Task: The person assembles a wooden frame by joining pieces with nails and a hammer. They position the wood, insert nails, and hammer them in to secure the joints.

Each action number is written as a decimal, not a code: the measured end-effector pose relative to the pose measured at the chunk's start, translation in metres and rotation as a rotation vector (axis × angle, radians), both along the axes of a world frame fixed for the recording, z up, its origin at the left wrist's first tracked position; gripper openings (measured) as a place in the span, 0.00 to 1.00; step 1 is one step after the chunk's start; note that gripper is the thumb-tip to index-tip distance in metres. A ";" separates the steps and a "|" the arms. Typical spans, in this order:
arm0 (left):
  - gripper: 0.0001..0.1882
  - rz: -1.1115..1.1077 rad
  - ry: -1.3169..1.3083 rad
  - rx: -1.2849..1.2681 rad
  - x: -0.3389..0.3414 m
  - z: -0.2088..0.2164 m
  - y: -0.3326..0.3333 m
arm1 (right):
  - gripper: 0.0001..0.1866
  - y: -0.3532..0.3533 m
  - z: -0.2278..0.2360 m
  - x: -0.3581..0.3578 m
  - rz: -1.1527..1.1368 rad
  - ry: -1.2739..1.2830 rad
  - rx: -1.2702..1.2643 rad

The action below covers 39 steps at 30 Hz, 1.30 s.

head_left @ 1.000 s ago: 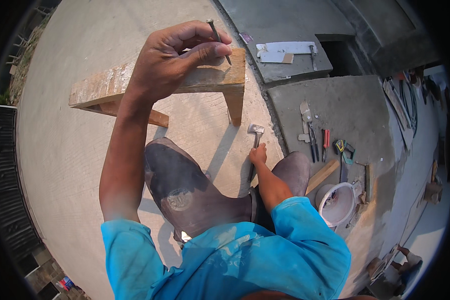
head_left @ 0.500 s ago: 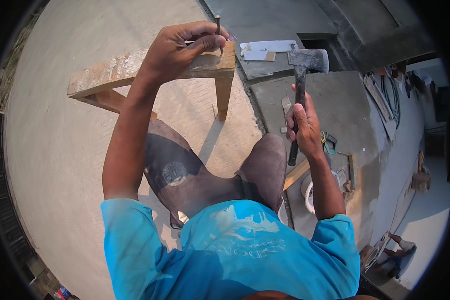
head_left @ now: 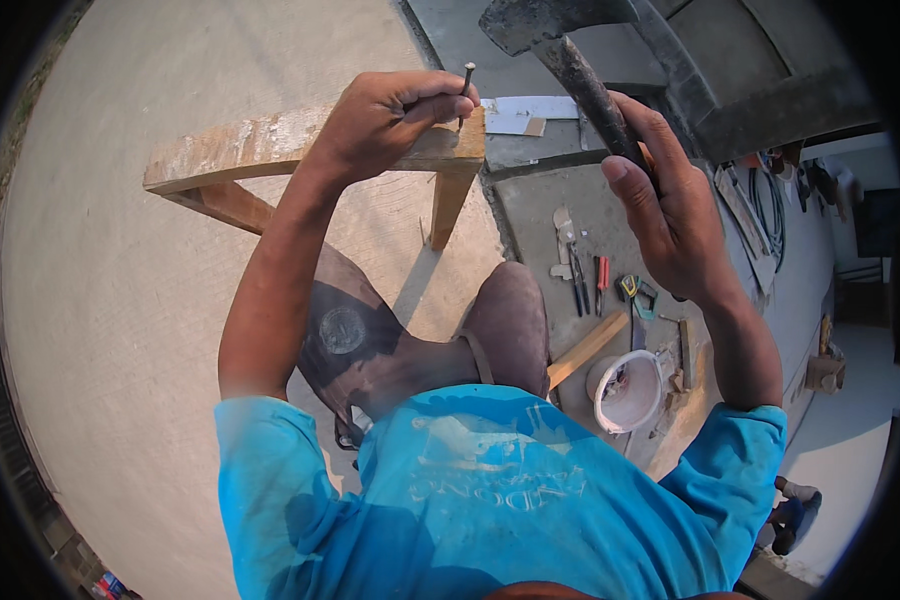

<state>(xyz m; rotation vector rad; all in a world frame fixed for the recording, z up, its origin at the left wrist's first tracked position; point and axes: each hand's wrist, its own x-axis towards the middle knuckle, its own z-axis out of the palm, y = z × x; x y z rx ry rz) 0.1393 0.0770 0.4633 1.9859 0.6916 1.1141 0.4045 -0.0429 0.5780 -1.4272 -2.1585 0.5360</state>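
Nail (head_left: 467,82) pinched upright in left hand (head_left: 385,120) fingers on wooden frame (head_left: 270,150), right hand (head_left: 670,210) gripping raised hammer (head_left: 570,50)

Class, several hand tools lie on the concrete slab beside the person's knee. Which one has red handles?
The red-handled pliers, lying between the dark-handled tool on their left and the yellow-and-green tool on their right. Only they show red; they lie below the raised hammer.

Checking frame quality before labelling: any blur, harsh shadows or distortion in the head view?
Head view: hard sunlight, with a sharp shadow under the wooden bench; the hammer near the top rim is slightly soft; the nail stays crisp; fisheye bends the concrete edges, with a black vignette.
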 end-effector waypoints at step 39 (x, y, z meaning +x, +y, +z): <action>0.11 0.089 0.129 0.495 0.001 -0.011 0.001 | 0.26 0.002 0.006 0.001 0.067 -0.166 0.225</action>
